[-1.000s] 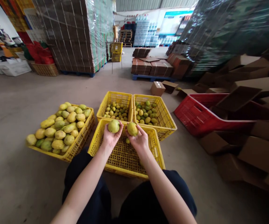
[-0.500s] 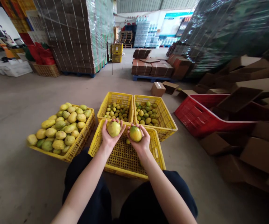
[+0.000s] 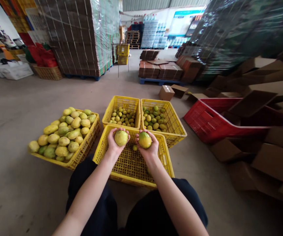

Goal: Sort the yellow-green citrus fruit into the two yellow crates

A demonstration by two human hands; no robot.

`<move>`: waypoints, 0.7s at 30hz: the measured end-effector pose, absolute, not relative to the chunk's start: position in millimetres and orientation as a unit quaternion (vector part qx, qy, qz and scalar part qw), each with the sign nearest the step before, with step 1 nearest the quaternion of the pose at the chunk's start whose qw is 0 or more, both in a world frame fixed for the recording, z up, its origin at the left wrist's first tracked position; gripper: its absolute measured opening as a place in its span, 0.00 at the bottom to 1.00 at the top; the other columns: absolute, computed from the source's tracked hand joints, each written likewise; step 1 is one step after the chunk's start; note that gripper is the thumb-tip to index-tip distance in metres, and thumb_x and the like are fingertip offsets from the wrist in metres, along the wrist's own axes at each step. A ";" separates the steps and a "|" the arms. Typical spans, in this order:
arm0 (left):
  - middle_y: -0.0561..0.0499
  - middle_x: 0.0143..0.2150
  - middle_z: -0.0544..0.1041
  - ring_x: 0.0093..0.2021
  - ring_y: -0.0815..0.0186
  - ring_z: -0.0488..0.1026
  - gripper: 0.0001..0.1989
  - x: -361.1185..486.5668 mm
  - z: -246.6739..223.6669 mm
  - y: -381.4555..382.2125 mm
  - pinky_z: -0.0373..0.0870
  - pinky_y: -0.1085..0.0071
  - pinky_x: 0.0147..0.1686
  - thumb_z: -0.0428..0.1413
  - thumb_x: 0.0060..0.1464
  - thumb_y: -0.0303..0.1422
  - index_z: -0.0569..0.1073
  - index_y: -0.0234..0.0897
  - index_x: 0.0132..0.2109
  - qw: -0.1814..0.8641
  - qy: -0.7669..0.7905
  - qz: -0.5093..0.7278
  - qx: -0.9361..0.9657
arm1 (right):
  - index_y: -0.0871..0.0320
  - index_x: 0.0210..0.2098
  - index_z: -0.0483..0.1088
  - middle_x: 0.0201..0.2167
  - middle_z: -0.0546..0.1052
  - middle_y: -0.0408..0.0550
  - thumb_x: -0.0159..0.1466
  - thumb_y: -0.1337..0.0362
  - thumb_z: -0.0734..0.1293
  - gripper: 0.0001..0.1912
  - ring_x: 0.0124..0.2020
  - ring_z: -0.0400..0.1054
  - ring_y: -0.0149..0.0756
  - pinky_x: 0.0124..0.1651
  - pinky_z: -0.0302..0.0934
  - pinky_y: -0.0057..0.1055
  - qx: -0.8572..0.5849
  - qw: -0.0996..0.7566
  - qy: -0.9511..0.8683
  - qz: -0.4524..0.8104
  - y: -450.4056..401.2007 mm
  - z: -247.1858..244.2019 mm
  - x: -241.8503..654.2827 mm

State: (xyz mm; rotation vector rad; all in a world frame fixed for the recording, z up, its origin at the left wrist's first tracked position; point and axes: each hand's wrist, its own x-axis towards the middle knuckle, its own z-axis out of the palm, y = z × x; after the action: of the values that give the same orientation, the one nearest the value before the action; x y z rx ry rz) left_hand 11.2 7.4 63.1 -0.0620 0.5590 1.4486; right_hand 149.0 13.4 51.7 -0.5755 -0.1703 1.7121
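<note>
Item 1: green-yellow fruit (image 3: pixel 121 138), round, cupped in the left hand (image 3: pixel 114 144); palm upward, fingers curled about its sides and far edge, neither pressed flat together nor spread wide.
Item 2: yellow fruit with a green upper part (image 3: pixel 144 140), cupped in the right hand (image 3: pixel 151 147); fingers likewise curled about it. The two fruits stand side by side, apart, above the near yellow crate (image 3: pixel 126 167).
Step in hand, as judged: the pair held up, faces exposed, as if for viewing or comparing. Next move, as judged: calls for a secure cradle beneath each smooth fruit, and clearance over the crate rims should either hand travel.

Directions below from the held pair, twelve being away from the person.
Six o'clock, beneath: the near crate, mostly bare perforated floor; one small fruit (image 3: pixel 135 147) shows in it between the hands, another partly behind the right forearm.
Eleven: back-left yellow crate (image 3: pixel 122 98), one layer or more of small fruits.
Two: back-right yellow crate (image 3: pixel 178 131), similar fruits, greener in part.
Nine: side yellow crate (image 3: pixel 87 141), heaped above its rim with larger fruits.
Three: red crate (image 3: pixel 200 121), open cartons (image 3: pixel 269 157) in and around it.
One, farther: bundled flat cardboard (image 3: pixel 149 71) on a blue pallet (image 3: pixel 153 81).
</note>
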 end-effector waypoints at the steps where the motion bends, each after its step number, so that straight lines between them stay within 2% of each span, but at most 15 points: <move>1: 0.51 0.26 0.74 0.29 0.66 0.75 0.07 11.1 63.7 7.2 0.74 0.72 0.29 0.52 0.53 0.30 0.70 0.36 0.28 0.711 0.253 0.656 -0.019 | 0.57 0.28 0.72 0.25 0.78 0.44 0.54 0.69 0.67 0.02 0.25 0.73 0.33 0.25 0.68 0.26 -0.252 0.616 -0.078 0.742 13.5 51.7 148.7; 7: 0.51 0.25 0.73 0.26 0.66 0.75 0.12 8.4 71.7 3.7 0.73 0.73 0.25 0.50 0.55 0.32 0.69 0.35 0.25 0.708 0.263 0.655 0.016 | 0.58 0.26 0.72 0.24 0.78 0.44 0.53 0.65 0.68 0.03 0.23 0.73 0.33 0.24 0.67 0.26 -0.261 0.628 -0.139 0.720 9.1 45.6 148.3; 11: 0.51 0.24 0.72 0.25 0.66 0.75 0.14 0.6 77.1 0.4 0.73 0.72 0.22 0.49 0.56 0.33 0.69 0.35 0.24 0.709 0.259 0.654 0.047 | 0.60 0.27 0.72 0.25 0.78 0.46 0.53 0.63 0.68 0.06 0.23 0.72 0.34 0.22 0.65 0.26 -0.294 0.594 -0.200 0.722 7.2 32.9 146.7; 14: 0.51 0.24 0.72 0.25 0.66 0.75 0.13 -11.7 79.4 -0.3 0.73 0.72 0.23 0.50 0.55 0.33 0.69 0.35 0.24 0.702 0.256 0.662 0.054 | 0.59 0.28 0.71 0.26 0.77 0.46 0.56 0.62 0.65 0.07 0.23 0.71 0.33 0.24 0.66 0.26 -0.382 0.511 -0.241 0.731 6.8 15.6 140.8; 18: 0.51 0.24 0.73 0.26 0.66 0.75 0.12 -32.4 81.9 1.0 0.74 0.72 0.23 0.51 0.55 0.32 0.69 0.35 0.25 0.696 0.248 0.673 0.037 | 0.59 0.28 0.69 0.20 0.73 0.45 0.59 0.67 0.61 0.07 0.18 0.68 0.34 0.22 0.65 0.29 -0.533 0.322 -0.261 0.738 -6.8 -21.5 127.1; 21: 0.51 0.24 0.73 0.26 0.66 0.75 0.12 -45.4 83.8 1.8 0.74 0.72 0.24 0.51 0.56 0.32 0.70 0.35 0.25 0.695 0.234 0.680 0.021 | 0.58 0.27 0.66 0.15 0.67 0.42 0.60 0.69 0.59 0.07 0.14 0.65 0.36 0.21 0.66 0.34 -0.573 0.284 -0.290 0.712 -18.6 -45.8 117.5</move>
State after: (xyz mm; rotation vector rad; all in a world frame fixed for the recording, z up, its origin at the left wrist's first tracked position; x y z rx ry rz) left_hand -45.4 1.8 83.8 0.0462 0.5227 1.5173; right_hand 117.5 -18.6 -45.8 -1.5325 -0.7762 1.9063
